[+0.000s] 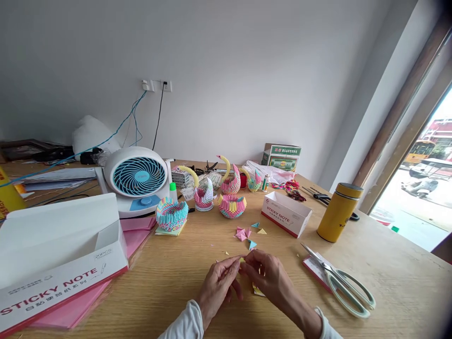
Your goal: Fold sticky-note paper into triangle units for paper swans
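My left hand [219, 283] and my right hand [267, 274] meet above the near middle of the table. Between their fingertips they pinch a small piece of yellow paper [242, 260], mostly covered by the fingers. Beneath my right hand lies a yellow and white paper pad [258, 290], partly hidden. Just beyond the hands are folded pink paper pieces [242, 234], a blue folded triangle [252, 245] and a yellow triangle [262, 231]. Farther back stand a pink and yellow folded-paper bowl [232, 207], a blue one [172, 214] and several paper swans [204, 195].
Scissors [341, 280] rest on a small pad at the right, near a yellow thermos [339, 212]. An open sticky note box [286, 214] sits ahead. A larger sticky note box [63, 275] and a white fan [137, 179] occupy the left.
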Tool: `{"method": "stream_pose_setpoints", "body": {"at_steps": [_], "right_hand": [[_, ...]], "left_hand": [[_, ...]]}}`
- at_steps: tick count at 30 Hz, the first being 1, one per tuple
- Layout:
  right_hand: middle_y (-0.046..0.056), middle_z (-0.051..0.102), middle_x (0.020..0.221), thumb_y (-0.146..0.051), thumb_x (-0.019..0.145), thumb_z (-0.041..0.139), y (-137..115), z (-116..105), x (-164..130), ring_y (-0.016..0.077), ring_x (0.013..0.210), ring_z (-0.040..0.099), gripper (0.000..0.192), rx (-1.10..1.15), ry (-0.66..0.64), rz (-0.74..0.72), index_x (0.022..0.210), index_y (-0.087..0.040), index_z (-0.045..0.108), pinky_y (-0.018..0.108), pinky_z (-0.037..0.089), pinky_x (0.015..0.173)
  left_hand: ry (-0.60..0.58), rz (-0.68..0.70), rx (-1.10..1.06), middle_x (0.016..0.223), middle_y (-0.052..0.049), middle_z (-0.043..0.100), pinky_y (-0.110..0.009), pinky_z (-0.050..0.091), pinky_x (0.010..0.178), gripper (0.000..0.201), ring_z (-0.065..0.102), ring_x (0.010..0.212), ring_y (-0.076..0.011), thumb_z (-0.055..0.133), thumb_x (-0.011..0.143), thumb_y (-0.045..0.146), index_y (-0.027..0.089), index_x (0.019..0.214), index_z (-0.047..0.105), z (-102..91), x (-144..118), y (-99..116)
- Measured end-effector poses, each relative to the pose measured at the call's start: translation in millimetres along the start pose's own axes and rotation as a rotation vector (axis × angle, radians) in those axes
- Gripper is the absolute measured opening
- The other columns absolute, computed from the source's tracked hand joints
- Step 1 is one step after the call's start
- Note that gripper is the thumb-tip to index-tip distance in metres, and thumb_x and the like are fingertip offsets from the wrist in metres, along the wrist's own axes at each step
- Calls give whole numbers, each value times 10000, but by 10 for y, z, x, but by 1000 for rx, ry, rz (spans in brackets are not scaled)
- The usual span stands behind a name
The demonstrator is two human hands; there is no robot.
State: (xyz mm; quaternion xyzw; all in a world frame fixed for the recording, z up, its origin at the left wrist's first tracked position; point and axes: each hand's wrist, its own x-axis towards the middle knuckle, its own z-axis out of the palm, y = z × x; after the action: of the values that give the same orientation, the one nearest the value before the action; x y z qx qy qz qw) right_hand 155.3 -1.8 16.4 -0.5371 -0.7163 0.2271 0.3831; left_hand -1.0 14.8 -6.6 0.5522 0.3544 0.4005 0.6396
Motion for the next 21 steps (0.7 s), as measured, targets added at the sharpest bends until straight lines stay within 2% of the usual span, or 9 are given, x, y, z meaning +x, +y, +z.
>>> {"method": "stream_pose_setpoints", "body": {"at_steps": [2, 4, 10, 12, 14, 17, 19, 21], "right_hand": [[-37, 492, 537, -333, 849, 545, 2, 29, -13, 98, 499, 406, 284, 30, 15, 7, 619, -165, 533, 213, 302, 488], [-43, 458, 532, -333, 836, 542, -15, 49, -30, 97, 494, 384, 286, 62, 27, 25, 602, -175, 496, 215, 293, 484], [-60, 391, 514, -337, 822, 548, -25, 112, -58, 95, 489, 348, 293, 89, 71, 100, 591, -192, 443, 216, 283, 481], [-58, 386, 527, -388, 834, 556, -6, 123, -62, 94, 500, 343, 331, 118, 78, 97, 594, -189, 445, 215, 280, 479], [-59, 376, 534, -474, 856, 540, 16, 119, -65, 92, 496, 344, 383, 216, 26, 100, 617, -183, 468, 211, 279, 465], [-46, 438, 605, -559, 881, 496, 52, 87, -70, 83, 487, 368, 404, 430, -31, 112, 773, -171, 539, 196, 306, 440], [8, 542, 825, -547, 866, 545, 70, 59, -73, 84, 542, 426, 376, 524, -25, 89, 977, -188, 554, 182, 357, 440], [54, 542, 1043, -516, 830, 619, 77, 38, -76, 95, 619, 479, 427, 580, -56, 65, 1130, -228, 521, 175, 402, 442]], "left_hand": [[44, 3, 19, 539, -14, 604, -173, 301, 344, 570, 574, 426, -127, 575, 791, 596, 120, 1078, 703, -15, 11, -26], [94, 13, 32, 532, -28, 617, -174, 313, 348, 568, 585, 465, -143, 575, 797, 588, 111, 1078, 703, -33, 21, -34], [185, 60, -95, 756, -16, 637, -162, 386, 362, 614, 643, 650, -169, 765, 674, 455, 156, 1184, 598, -40, 35, 9], [200, 29, -169, 752, -19, 643, -161, 405, 376, 540, 647, 681, -170, 799, 643, 422, 152, 1072, 614, -30, 35, 17], [205, -11, -263, 718, -12, 641, -150, 402, 381, 423, 638, 675, -152, 831, 615, 377, 153, 907, 621, -32, 38, 18], [187, -106, -468, 672, 18, 623, -130, 392, 370, 363, 619, 613, -109, 869, 579, 274, 157, 815, 619, -60, 41, 21], [146, -195, -603, 651, 29, 613, -118, 393, 364, 327, 610, 572, -86, 866, 587, 198, 147, 815, 637, -84, 36, 35], [94, -284, -701, 641, 25, 611, -108, 403, 366, 275, 601, 539, -67, 848, 613, 140, 130, 809, 656, -98, 22, 55]]}}
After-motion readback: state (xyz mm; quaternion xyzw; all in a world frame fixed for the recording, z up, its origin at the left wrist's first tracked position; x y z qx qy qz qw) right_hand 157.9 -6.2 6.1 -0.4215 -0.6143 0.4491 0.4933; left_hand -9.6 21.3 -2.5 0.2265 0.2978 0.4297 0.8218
